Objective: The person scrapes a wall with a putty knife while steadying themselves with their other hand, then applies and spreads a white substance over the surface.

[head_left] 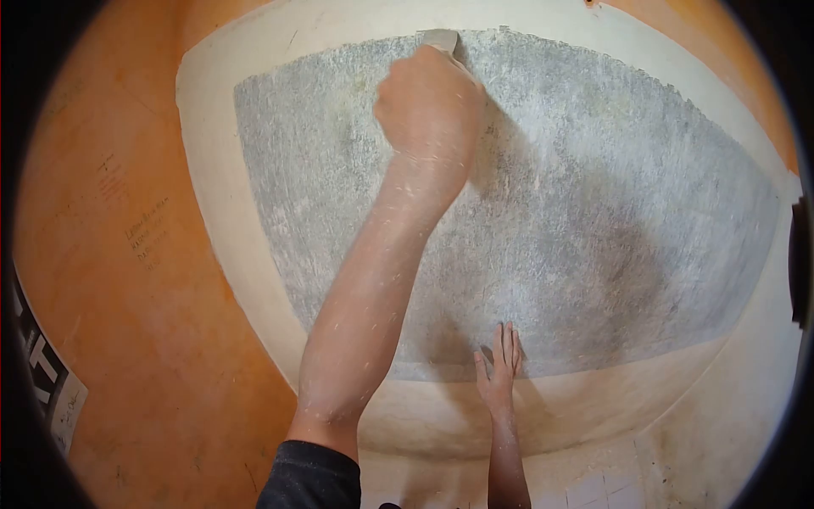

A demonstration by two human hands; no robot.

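Observation:
My left hand (431,102) is closed in a fist around a putty knife (439,38), with only part of its flat blade showing above the knuckles. The blade meets the upper edge of a grey, rough-textured patch (560,153) on a curved surface. Inside my fist, the knife's handle is hidden. Pale flecks cling to my left forearm. Lower down, my right hand (500,365) rests flat near the bottom edge of the patch, fingers stretched upward and thumb apart, holding nothing.
A smooth cream border (212,127) surrounds the grey patch. Orange surface (170,356) with small handwriting lies to the left. A black-and-white sign (47,365) shows at the far left, and a dark object (799,263) at the right edge.

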